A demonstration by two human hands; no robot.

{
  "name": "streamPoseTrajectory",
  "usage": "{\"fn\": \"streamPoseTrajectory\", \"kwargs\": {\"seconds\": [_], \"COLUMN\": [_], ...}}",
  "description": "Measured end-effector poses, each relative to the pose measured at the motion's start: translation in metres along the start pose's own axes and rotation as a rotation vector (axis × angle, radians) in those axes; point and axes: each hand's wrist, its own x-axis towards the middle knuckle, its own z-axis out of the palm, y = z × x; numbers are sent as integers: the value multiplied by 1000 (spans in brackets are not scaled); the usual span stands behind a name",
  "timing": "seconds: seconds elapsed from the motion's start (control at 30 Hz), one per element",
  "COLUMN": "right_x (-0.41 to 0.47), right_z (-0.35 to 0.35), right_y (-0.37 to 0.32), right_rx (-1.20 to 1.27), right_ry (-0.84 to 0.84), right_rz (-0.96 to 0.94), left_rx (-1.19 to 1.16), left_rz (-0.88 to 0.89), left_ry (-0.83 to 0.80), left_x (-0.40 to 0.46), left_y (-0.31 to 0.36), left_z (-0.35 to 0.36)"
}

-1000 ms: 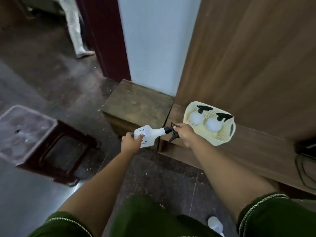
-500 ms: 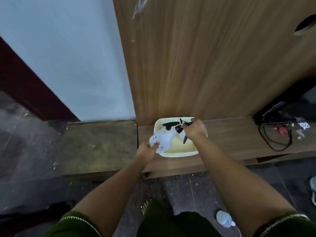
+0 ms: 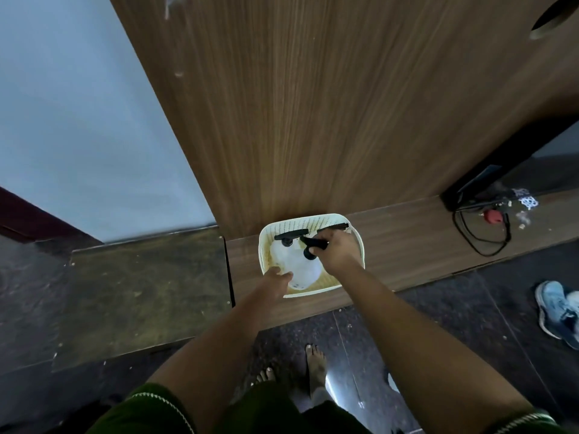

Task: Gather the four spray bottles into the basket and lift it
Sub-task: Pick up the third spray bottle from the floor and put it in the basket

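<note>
A cream perforated basket (image 3: 357,242) sits on a low wooden ledge against a wood panel. Inside it a white spray bottle (image 3: 302,270) with a black trigger head stands nearly upright. My right hand (image 3: 336,253) grips that black head from above. My left hand (image 3: 274,285) touches the bottle's lower body at the basket's front-left rim. Two more black trigger heads (image 3: 289,237) show at the back of the basket; their bodies are mostly hidden. Another white bottle (image 3: 340,393) lies on the dark floor by my bare feet.
The wooden ledge (image 3: 413,245) runs right to black cables and a red plug (image 3: 492,216). A worn wooden block (image 3: 141,292) lies left of the basket. A blue shoe (image 3: 557,311) rests on the floor at the right. The wood panel rises directly behind the basket.
The bottle, carried sideways by both hands a second ago, has come over the basket and been lowered into it. My view has swung right and closer to the basket.
</note>
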Motion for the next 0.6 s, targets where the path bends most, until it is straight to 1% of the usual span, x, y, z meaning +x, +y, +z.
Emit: {"fn": "streamPoseTrajectory", "kwargs": {"seconds": [0.07,0.13,0.23,0.33,0.4,0.47,0.6], "right_x": [4,6,8,14,18,22,27], "right_z": [7,14,22,29,30,32,39], "right_y": [3,7,13,17,19,21,31], "right_rx": [-33,-66,-145,-195,-188,-175,-174], "right_ry": [-65,-148,-246,-261,-258,-264,-276], "right_rz": [-27,-82,-222,-278,-268,-267,-276], "left_rx": [132,210,249,336,376,369,288], "left_rz": [66,132,246,344,348,321,261], "left_ry": [88,149,171,173,149,142,230], "left_x": [5,8,8,8,10,12,20], "left_y": [2,2,1,-3,-7,-8,3], "left_z": [-3,-8,-12,-10,-6,-3,-4]}}
